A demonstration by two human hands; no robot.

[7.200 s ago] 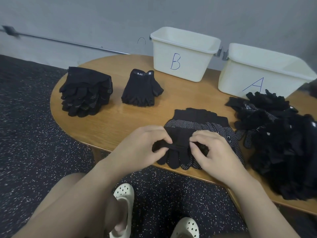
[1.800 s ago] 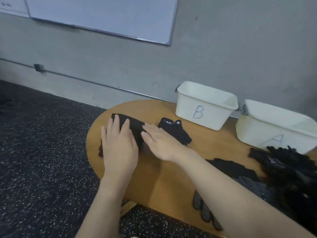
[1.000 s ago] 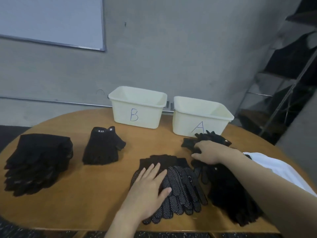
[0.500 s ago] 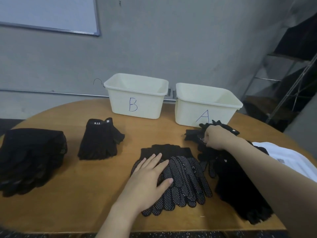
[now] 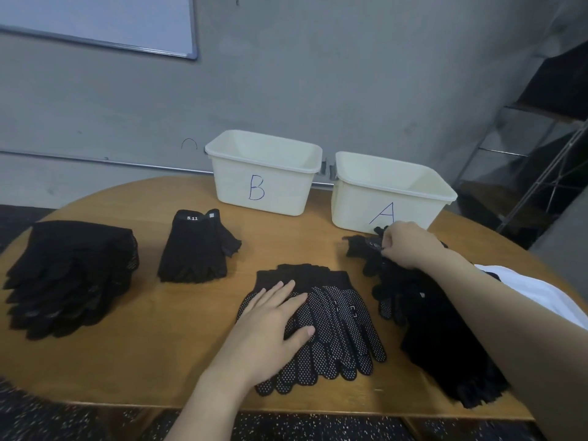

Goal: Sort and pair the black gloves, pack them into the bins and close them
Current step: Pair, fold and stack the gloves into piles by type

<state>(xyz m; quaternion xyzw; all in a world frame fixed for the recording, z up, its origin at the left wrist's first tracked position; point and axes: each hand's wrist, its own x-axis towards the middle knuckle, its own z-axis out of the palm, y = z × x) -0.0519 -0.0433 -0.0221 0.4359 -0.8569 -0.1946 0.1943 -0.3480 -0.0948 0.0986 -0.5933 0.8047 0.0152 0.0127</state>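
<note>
Left hand [image 5: 273,326]: lying flat, fingers spread, pressing on dotted gloves [image 5: 334,329] stacked at near centre of counter [image 5: 152,329]. Right hand [image 5: 405,246]: fingers curled, pinching a loose glove [image 5: 361,246] at far end of unsorted heap [image 5: 445,338] lying along right side. Sitting at left: tall glove stack [image 5: 70,275]; beside it, fingerless gloves [image 5: 195,249] marked 5.11. Standing open along far edge, side by side: bin B [image 5: 264,176] and bin A [image 5: 388,192].

"B" on left bin [image 5: 264,192], "A" on right bin [image 5: 381,205] — "5.11" on fingerless glove cuff [image 5: 192,218]
</note>
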